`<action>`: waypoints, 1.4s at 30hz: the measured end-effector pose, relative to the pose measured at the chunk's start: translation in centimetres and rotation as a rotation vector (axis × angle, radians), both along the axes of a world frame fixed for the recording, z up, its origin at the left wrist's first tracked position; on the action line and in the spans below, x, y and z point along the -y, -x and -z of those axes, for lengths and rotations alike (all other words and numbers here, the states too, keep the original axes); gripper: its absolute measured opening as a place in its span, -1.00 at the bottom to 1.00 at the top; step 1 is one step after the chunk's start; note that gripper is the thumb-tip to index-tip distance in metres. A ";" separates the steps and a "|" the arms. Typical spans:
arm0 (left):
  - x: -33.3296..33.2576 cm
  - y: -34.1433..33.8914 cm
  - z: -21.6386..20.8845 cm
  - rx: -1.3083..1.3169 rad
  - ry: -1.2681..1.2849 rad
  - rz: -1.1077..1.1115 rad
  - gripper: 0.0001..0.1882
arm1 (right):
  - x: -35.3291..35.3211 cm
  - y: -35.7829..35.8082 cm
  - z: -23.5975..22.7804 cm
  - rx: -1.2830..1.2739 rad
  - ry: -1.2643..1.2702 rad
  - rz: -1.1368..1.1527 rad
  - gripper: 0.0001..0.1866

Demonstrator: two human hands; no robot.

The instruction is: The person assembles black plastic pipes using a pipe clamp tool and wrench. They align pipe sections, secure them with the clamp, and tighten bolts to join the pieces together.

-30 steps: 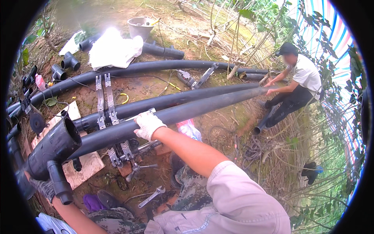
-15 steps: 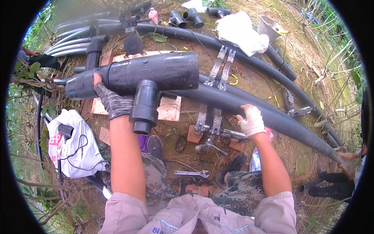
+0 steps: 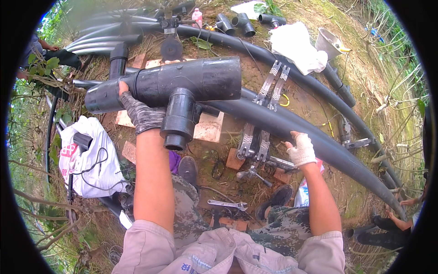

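Note:
A large black plastic pipe tee (image 3: 200, 77), with a stepped branch pointing toward me, is held up in my left hand (image 3: 141, 112). That hand wears a dark grey fingerless glove; its thumb lies over the tee's left part and the other fingers are hidden behind it. My right hand (image 3: 301, 152), in a white fingerless glove, is at the near side of a thick black pipe (image 3: 315, 132). Its fingers are apart and it grips nothing; whether the fingertips touch the pipe I cannot tell. Silver hinged clamps (image 3: 263, 98) stand around that pipe, left of this hand.
An adjustable wrench (image 3: 228, 204) lies between my feet. At left is a white bag (image 3: 93, 155) with a black cable. Another long black pipe (image 3: 255, 50) curves behind, near several tees, a white sack (image 3: 299, 45) and a bucket (image 3: 327, 43). Other people are at both sides.
The view has swung a little, so the surroundings sit farther right in the picture. My left hand keeps its hold on the tee. My right hand appears slightly lower beside the pipe.

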State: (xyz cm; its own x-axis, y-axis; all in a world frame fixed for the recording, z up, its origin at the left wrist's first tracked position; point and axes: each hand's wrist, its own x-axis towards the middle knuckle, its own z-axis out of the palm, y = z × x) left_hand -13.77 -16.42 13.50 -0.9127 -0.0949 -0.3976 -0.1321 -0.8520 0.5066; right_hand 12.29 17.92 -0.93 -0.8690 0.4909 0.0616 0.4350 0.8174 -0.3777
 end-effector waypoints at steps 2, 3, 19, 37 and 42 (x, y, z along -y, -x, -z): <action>0.3 0.0 0.0 -0.005 0.008 0.011 -0.09 | -0.1 -0.2 -0.1 0.009 0.045 0.030 -0.49; 0.3 0.0 0.1 -0.008 0.011 0.019 -0.06 | -0.2 -0.3 -0.2 0.013 0.074 0.051 -0.49; 0.5 -0.3 -0.4 -0.011 0.081 -0.015 -0.12 | -0.5 -2.3 -2.8 0.442 0.196 0.032 -0.49; 0.9 0.5 0.0 0.005 0.056 -0.059 -0.13 | -4.4 -4.0 -3.1 0.459 0.339 0.272 -0.56; 1.2 0.5 0.1 0.051 0.102 -0.067 -0.10 | -3.4 -3.4 -3.9 0.362 0.223 0.228 -0.56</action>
State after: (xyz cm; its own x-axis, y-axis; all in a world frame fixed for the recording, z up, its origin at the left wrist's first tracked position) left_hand -14.23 -17.64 13.41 -0.8818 -0.1976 -0.4283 -0.1041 -0.8042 0.5852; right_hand 15.65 21.28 2.96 -0.6841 0.6379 -0.3537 0.7294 0.6025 -0.3239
